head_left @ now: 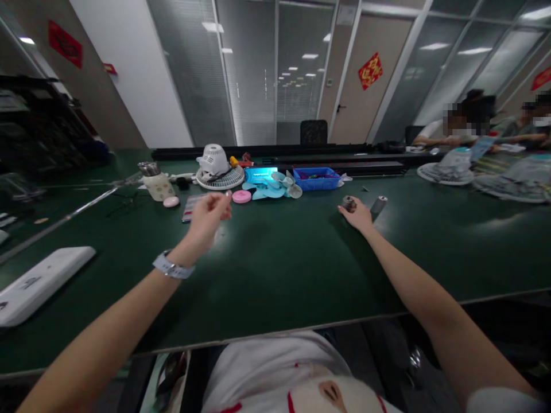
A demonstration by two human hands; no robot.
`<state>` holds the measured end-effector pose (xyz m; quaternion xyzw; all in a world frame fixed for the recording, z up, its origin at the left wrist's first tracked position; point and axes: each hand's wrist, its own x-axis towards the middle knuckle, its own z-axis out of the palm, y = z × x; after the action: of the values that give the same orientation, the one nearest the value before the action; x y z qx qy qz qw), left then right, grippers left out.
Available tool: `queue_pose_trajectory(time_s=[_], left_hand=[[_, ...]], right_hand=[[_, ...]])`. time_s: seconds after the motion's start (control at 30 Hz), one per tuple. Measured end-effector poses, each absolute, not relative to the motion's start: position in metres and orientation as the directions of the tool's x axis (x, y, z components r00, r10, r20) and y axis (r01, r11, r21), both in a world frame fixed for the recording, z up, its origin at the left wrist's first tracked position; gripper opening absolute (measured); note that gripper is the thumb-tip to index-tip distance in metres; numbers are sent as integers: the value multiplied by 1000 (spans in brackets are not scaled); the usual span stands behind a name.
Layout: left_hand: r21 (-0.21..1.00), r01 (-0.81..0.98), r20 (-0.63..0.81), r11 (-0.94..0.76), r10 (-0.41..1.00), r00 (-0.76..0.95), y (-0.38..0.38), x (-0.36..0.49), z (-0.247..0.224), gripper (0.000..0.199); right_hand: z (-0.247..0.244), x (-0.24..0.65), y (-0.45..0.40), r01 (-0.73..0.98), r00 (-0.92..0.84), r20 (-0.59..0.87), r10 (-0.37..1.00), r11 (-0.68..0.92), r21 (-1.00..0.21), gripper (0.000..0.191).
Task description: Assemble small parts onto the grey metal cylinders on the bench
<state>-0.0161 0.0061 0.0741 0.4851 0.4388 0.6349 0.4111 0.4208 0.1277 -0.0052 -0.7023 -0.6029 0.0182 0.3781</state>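
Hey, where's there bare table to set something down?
There's a wide bare patch of table between your left hand and right hand, running to the near edge. It's crowded farther back, where the white fan, blue blades and blue tray cluster.

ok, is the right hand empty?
No, the right hand is closed around a metal cylinder, with a second cylinder on the table beside it.

Pale band [173,267] on left wrist [186,254], white top [267,367], red lines [290,401], brown patch [332,396], pale short sleeve [501,400]
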Motion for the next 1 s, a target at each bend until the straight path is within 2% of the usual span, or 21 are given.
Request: queue_pose_trajectory(time_s=[0.13,0.23,0.33,0.7,0.8,0.9,1.0], left_hand=[[988,-143,-63,53,996,-69,2,-12,43,31],[961,-218,-163,170,985,49,-1,-10,31,17],[937,-261,-222,231,973,63,1,-11,29,8],[937,-269,-220,222,975,35,6,-12,24,11],[953,-237,-185,190,982,44,6,-13,22,18],[967,-200,-143,155,987,71,6,-14,21,27],[986,-130,-97,105,993,70,3,-13,20,35]], right_hand=[[-8,422,131,846,258,441,859,20,-533,61],[-9,423,134,858,265,452,852,5,-513,58],[-10,422,136,861,281,447,849,-18,-508,58],[-5,420,136,842,323,415,851,-57,-537,55],[2,406,129,829,318,410,855,-41,-557,52],[9,368,109,776,196,439,877,135,-616,49],[14,311,75,608,-62,439,896,383,-695,45]])
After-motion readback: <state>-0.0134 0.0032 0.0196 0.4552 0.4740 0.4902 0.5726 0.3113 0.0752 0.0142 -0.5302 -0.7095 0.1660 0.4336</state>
